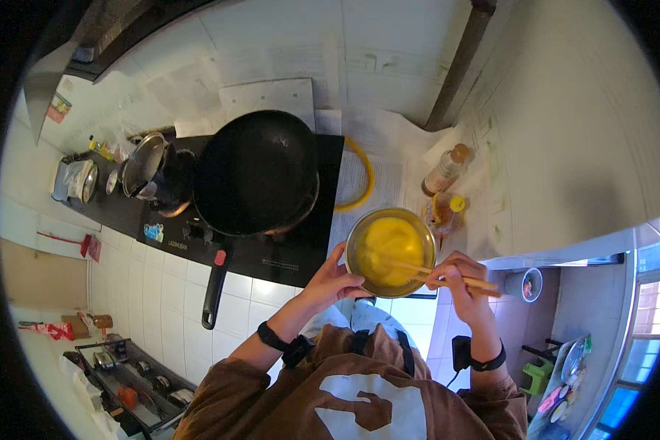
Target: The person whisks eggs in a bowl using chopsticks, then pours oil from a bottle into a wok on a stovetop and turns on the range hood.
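Note:
My left hand [338, 279] grips the rim and side of a round metal bowl [430, 242]. Inside it is a yellow liquid that looks like beaten egg [393, 245]. In my right hand [462, 283] is a pair of wooden chopsticks [481, 285], their tips dipped into the liquid. The bowl is in front of my body, by the right end of a black gas cooktop [302, 264]. A large black frying pan [256, 170] rests on the cooktop, its black handle [214, 291] sticking out past the front edge.
A yellow gas hose [369, 176] curves beside the cooktop. Two seasoning bottles stand on the paper-covered counter, one with a brown cap [443, 173], one with a yellow cap [444, 212]. A metal pot [144, 159] sits left of the pan. A bin [524, 285] stands at right.

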`<state>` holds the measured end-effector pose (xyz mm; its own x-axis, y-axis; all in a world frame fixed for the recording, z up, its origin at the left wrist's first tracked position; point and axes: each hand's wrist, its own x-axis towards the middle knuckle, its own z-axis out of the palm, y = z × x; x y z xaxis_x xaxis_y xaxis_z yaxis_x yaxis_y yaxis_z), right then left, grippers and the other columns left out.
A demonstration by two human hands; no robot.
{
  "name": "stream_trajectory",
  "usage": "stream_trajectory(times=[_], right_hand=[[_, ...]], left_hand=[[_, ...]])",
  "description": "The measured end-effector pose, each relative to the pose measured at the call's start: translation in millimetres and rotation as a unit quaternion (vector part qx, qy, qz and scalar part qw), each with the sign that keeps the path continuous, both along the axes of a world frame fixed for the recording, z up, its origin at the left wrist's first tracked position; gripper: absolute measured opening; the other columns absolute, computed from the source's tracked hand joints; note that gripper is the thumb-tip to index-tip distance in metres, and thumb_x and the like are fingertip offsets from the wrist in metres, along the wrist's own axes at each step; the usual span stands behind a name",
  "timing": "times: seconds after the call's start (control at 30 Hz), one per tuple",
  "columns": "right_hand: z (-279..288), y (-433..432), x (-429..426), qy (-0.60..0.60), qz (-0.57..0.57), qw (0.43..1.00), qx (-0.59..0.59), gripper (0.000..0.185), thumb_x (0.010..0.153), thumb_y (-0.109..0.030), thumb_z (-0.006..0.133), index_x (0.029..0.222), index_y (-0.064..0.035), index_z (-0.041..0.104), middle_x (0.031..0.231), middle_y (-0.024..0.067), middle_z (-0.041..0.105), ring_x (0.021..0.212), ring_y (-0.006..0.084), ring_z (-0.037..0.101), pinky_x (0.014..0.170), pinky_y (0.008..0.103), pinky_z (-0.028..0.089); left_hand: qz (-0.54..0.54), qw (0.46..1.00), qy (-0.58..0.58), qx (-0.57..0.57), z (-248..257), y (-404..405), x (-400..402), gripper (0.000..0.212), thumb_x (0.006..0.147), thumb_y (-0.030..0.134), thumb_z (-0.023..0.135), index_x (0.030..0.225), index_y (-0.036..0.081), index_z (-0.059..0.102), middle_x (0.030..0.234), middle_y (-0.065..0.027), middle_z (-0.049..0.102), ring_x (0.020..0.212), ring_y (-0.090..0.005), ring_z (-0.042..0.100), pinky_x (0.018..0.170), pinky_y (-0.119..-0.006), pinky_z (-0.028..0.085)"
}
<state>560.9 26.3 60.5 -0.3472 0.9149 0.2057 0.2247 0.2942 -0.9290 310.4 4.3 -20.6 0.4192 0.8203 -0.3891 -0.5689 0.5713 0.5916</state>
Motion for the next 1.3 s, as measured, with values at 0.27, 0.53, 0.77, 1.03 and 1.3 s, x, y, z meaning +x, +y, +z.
stream_trajectory(times=[0.27, 0.53, 0.77, 1.03, 1.3], right_hand=[[38, 3, -21, 0.04, 0.005, 0.999, -0.002, 0.028, 0.09, -0.014, 0.043, 0.071, 0.0009, 0.058, 0.063, 0.0108, 0.058, 0.056, 0.0173, 0.054, 0.054, 0.0285, 0.044], [46, 5, -37, 0.057, -0.076, 0.995, -0.027, 0.033, 0.093, -0.015, 0.041, 0.074, 0.0044, 0.058, 0.066, 0.0105, 0.059, 0.061, 0.0148, 0.058, 0.059, 0.0255, 0.048], [52, 10, -38, -0.016, -0.043, 0.999, 0.016, 0.032, 0.093, -0.012, 0.039, 0.074, 0.005, 0.057, 0.067, 0.01, 0.06, 0.063, 0.0143, 0.059, 0.058, 0.0243, 0.046], [63, 3, -42, -0.003, 0.021, 1.0, -0.018, 0.029, 0.092, -0.011, 0.04, 0.074, 0.0042, 0.058, 0.067, 0.0084, 0.06, 0.062, 0.013, 0.058, 0.058, 0.0243, 0.046], [74, 1, -48, -0.064, 0.007, 0.998, 0.019, 0.033, 0.089, -0.017, 0.041, 0.069, 0.0014, 0.061, 0.066, 0.0104, 0.06, 0.061, 0.0179, 0.056, 0.058, 0.0293, 0.045]], left_hand=[[-0.013, 0.999, -0.009, 0.049, 43, -3, -26, 0.064, 0.078, -0.004, 0.057, 0.125, 0.016, 0.019, 0.12, -0.0191, 0.041, 0.106, -0.0331, 0.052, 0.082, -0.046, 0.051], [-0.02, 0.998, -0.003, 0.051, 47, -2, -39, 0.064, 0.077, -0.004, 0.058, 0.125, 0.017, 0.021, 0.12, -0.0167, 0.041, 0.106, -0.0312, 0.052, 0.081, -0.045, 0.052], [-0.022, 0.999, -0.007, 0.047, 46, -3, -40, 0.067, 0.075, -0.006, 0.059, 0.125, 0.017, 0.022, 0.12, -0.0168, 0.039, 0.105, -0.0313, 0.052, 0.079, -0.044, 0.053], [-0.018, 0.999, -0.028, 0.035, 43, -10, -33, 0.07, 0.075, -0.008, 0.06, 0.127, 0.016, 0.02, 0.12, -0.0189, 0.038, 0.104, -0.0316, 0.052, 0.078, -0.04, 0.054], [-0.04, 0.998, 0.016, 0.051, 46, -10, -33, 0.072, 0.074, -0.004, 0.064, 0.128, 0.017, 0.021, 0.121, -0.0184, 0.037, 0.105, -0.0308, 0.053, 0.077, -0.037, 0.054]])
